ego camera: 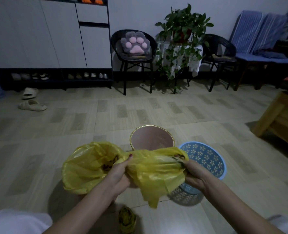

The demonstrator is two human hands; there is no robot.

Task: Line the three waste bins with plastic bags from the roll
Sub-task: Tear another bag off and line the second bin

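Three bins stand on the floor in front of me. The left bin [75, 176] wears a yellow plastic bag over its rim. The middle bin [152, 137] is brown inside with a gold rim and has no liner. The blue flowered bin [205, 157] stands at the right, also bare. A loose yellow bag [156, 173] is stretched between my hands. My left hand [118, 173] grips its left end. My right hand [193, 173] grips its bunched top edge at the right. The roll of yellow bags [127, 218] lies on the floor near me, between my arms.
A wooden table corner [281, 115] juts in at the right. Two black chairs [134, 53], a potted plant [182, 34] and a white cabinet [47, 31] line the far wall. Slippers [31, 103] lie at the far left. My knees frame the bottom corners.
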